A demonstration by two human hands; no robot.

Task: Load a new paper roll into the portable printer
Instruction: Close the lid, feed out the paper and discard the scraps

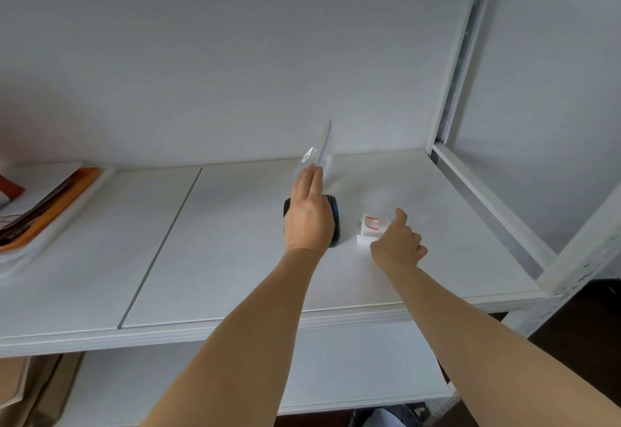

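White shelf (235,258): one black printer (334,221), one paper roll (369,229), perhaps boxed.

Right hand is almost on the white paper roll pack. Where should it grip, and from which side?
Grip the paper roll pack across its two long side faces, thumb one side and fingers the other, coming from above on the near right, where the right hand is. It lies flat, and the printer crowds its left.

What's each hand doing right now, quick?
Left hand: fingers extended, holding a clear plastic wrapper above the black printer.
Right hand: loosely curled beside the white paper roll, grip unclear.
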